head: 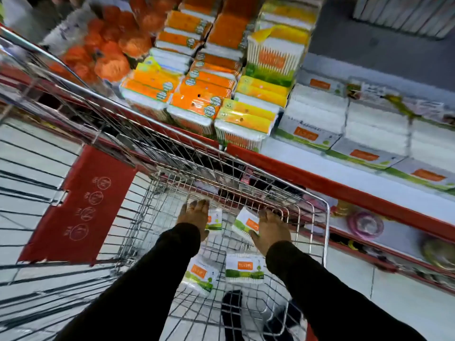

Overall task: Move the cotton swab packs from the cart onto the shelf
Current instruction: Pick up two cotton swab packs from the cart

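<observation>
Both my hands are down in the cart [317, 232]. My right hand [269, 230] has a narrow grip on one swab pack [246, 221]; my left hand [194, 215] covers another [214, 219], grip unclear. Two packs [243, 268] lie nearer. I should pinch each firmly, lift clear of the wire, then set them on the shelf [344, 168].

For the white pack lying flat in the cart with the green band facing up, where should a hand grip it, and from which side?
Come from above: the pack lies flat on the cart floor, broad face up. Pinch its two long edges, probably with the right hand, which is nearest.
</observation>
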A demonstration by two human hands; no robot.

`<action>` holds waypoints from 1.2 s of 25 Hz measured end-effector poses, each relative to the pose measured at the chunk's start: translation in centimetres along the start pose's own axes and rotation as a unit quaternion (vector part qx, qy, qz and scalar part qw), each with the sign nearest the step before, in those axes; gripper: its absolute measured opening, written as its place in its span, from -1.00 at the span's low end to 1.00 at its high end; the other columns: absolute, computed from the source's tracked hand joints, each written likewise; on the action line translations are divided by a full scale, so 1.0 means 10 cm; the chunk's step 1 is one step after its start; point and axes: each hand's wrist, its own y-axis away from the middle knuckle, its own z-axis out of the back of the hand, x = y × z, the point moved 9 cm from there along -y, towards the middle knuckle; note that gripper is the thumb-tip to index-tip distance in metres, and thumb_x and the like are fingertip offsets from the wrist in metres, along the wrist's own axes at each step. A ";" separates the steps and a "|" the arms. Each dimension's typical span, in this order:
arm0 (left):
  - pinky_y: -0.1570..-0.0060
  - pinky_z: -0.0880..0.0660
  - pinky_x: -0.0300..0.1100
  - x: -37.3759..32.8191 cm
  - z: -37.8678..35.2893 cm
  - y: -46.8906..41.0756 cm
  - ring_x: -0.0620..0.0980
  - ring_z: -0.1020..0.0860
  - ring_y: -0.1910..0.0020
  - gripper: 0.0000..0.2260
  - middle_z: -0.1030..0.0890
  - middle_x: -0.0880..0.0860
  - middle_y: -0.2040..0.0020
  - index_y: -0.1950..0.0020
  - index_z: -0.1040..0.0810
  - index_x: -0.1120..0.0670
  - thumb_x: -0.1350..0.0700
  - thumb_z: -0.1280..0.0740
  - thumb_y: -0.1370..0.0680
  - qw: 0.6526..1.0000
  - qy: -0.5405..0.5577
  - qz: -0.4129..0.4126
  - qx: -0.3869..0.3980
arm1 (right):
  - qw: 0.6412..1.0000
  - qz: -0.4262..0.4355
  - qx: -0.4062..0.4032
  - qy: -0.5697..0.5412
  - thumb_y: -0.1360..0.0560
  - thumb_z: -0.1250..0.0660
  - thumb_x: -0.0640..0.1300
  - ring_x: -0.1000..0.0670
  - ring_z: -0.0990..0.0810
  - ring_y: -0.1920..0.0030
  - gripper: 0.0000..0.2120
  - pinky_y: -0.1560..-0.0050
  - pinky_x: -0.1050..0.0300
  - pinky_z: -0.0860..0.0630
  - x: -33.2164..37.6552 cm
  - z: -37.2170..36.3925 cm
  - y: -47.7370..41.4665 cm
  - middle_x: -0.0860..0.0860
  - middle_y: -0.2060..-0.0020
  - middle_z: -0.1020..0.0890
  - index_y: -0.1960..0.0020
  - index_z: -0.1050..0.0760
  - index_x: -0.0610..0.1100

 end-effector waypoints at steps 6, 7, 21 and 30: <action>-0.57 0.01 0.12 -0.02 -0.16 -0.40 0.15 -0.05 -0.59 -0.24 -0.03 0.14 -0.61 -0.59 0.04 0.16 0.02 -0.35 -0.56 0.997 -0.075 -0.006 0.018 | 1.000 -0.010 0.015 0.003 -0.43 -0.43 0.16 -0.17 -0.42 -0.34 -0.28 -0.29 -0.01 -0.39 -0.09 -0.19 -0.35 -0.13 -0.37 -0.39 -0.43 -0.28 -0.18; -0.57 -0.04 0.11 -0.02 -0.11 -0.40 0.16 -0.10 -0.58 -0.26 -0.11 0.15 -0.59 -0.56 -0.03 0.17 0.02 -0.38 -0.53 0.997 -0.071 -0.011 0.008 | 1.000 -0.007 0.017 -0.015 -0.40 -0.47 0.14 -0.17 -0.46 -0.31 -0.28 -0.25 0.01 -0.42 -0.08 -0.17 -0.36 -0.12 -0.33 -0.42 -0.40 -0.30 -0.17; -0.22 -0.54 -0.01 -0.02 -0.09 -0.33 0.12 -0.55 -0.15 -0.56 -0.44 0.15 -0.25 -0.29 -0.46 0.18 0.02 -0.44 -0.49 0.998 -0.046 -0.025 -0.021 | 0.998 0.031 -0.051 -0.027 -0.49 -0.45 -0.05 -0.11 -0.67 0.09 -0.56 0.19 0.08 -0.59 0.13 0.13 -0.14 -0.09 0.07 -0.67 -0.26 -0.36 -0.15; -0.13 -0.61 -0.08 -0.03 0.24 0.32 0.08 -0.61 -0.09 -0.71 -0.54 0.13 -0.14 -0.21 -0.53 0.20 0.10 -0.39 -0.55 0.998 0.015 0.012 -0.059 | 0.995 0.049 -0.087 0.024 -0.53 -0.39 -0.15 -0.15 -0.66 -0.04 -0.63 0.05 0.02 -0.60 0.20 0.59 0.32 -0.11 -0.10 -0.62 -0.31 -0.45 -0.12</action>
